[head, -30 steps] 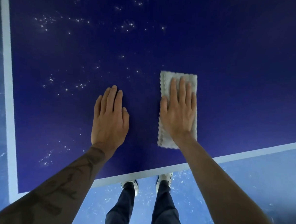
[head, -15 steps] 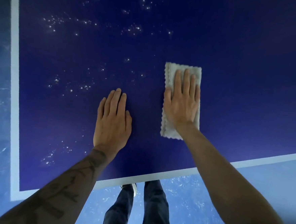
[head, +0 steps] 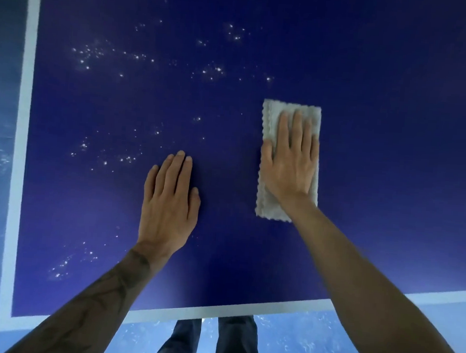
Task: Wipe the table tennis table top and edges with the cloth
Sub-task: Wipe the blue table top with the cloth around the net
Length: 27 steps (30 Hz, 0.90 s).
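Item: folded grey cloth (head: 265, 206), lying flat on the blue table top (head: 395, 132).
Our right hand (head: 289, 166): fingers straight, pressing the cloth down.
Our left hand (head: 169, 199): flat and bare on the surface, holding nothing.
Hazards, as we judge them:
- A straight forward stroke may miss the white specks (head: 214, 70) to the cloth's left.
- The bare palm may smear them.
- The white edge line (head: 24, 134), well apart from the cloth, is easily skipped.

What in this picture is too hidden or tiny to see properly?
Head view: middle of the grey scalloped cloth, covered by the right hand.
Far end of the dark blue table top, cut off by the picture's top edge.
The white specks: too small to tell dust from droplets.
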Each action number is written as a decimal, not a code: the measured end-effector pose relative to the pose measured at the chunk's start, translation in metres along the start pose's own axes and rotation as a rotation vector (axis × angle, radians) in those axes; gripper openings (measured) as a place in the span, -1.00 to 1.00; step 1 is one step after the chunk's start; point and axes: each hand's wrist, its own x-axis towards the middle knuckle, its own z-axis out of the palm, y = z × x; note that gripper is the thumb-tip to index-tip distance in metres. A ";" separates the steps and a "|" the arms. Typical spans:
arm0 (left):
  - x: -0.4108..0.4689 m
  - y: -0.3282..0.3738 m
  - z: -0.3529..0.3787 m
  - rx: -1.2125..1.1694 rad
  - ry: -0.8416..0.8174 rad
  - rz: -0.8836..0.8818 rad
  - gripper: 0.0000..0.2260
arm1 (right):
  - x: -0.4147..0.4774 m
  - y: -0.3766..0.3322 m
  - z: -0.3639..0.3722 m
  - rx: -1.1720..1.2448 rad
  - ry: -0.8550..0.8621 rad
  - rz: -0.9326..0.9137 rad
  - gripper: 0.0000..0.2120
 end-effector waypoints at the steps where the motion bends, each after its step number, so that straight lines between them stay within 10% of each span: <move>1: 0.008 0.001 -0.001 0.001 0.004 -0.010 -0.50 | 0.017 -0.009 -0.001 0.018 0.011 0.022 -0.35; 9: 0.088 0.001 -0.004 0.046 0.037 -0.060 -0.51 | -0.019 -0.033 0.011 -0.003 -0.069 -0.422 -0.35; 17: 0.151 -0.010 0.003 0.053 0.055 -0.095 -0.48 | 0.096 -0.016 -0.006 0.029 -0.021 -0.086 -0.33; 23: 0.153 -0.016 0.009 0.058 0.072 -0.086 -0.48 | 0.038 -0.056 0.012 0.042 -0.035 -0.415 -0.35; 27: 0.154 -0.014 0.006 0.040 0.061 -0.087 -0.47 | 0.058 -0.011 0.003 0.029 -0.067 -0.308 -0.36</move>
